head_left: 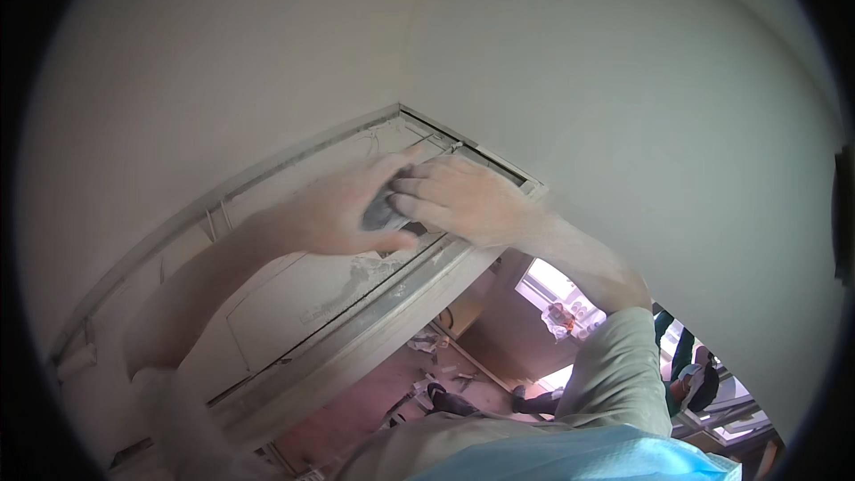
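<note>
Where the metal-edged frame (287, 157) is turning its corner, the left hand (343, 209) and the right hand (468, 200) are meeting in front of a pale, scuffed panel (267, 307). A dark grey piece (381, 210) is sitting between them, against the left palm; blur is hiding its exact kind. Left grip: thumb is standing well apart from the fingers, the piece lying between; cannot tell whether the hand is clamping it. Right grip: fingers are curling together over the piece's edge; cannot tell whether they are pinching or only touching.

Below, a long ledge (383, 328) is running beside the panel, and debris (427, 338) is lying on the floor (356, 423) farther down. A blue face mask (588, 459) is filling the lower edge.

Handling, in my judgement: good work here is likely depending on keeping the piece bedded in the left palm, the right fingers steadying its edge with light, even pressure. Fingertips are probably faring better while staying clear of the dark slot (503, 171) and the frame's thin edges.
</note>
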The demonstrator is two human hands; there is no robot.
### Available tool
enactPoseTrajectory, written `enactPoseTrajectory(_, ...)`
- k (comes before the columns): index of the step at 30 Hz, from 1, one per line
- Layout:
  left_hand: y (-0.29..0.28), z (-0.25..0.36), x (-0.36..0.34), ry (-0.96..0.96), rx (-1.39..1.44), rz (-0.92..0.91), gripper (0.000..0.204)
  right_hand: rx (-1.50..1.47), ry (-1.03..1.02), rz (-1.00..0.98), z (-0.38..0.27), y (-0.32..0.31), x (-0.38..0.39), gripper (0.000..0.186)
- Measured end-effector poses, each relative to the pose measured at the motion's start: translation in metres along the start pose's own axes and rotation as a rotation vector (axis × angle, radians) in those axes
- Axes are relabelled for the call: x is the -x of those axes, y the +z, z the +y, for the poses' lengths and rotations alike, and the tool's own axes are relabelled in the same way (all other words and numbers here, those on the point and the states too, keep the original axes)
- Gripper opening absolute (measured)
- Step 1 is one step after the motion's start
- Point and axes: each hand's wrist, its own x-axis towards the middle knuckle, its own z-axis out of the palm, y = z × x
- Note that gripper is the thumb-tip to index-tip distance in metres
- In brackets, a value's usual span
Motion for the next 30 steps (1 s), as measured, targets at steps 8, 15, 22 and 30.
enactPoseTrajectory(8, 0.078, -0.04, -0.155, 0.207, -0.031, 0.137, 0.08, 0.169, 0.34, 0.145, 0.06, 0.0, 0.104, 0.051)
enactPoseTrajectory(15, 0.049, -0.157, -0.305, 0.346, -0.341, 0.561, 0.076, -0.067, 0.838, 0.497, 0.063, 0.048, 0.175, 0.05)
enactPoseTrajectory(22, -0.061, -0.242, -0.425, 0.382, -0.515, 1.013, 0.067, -0.153, 0.669, 0.614, 0.052, 0.153, 0.215, 0.044)
enactPoseTrajectory(30, -0.052, -0.247, -0.446, 0.383, -0.427, 1.09, 0.059, -0.122, 0.625, 0.749, 0.06, 0.16, 0.218, 0.044)
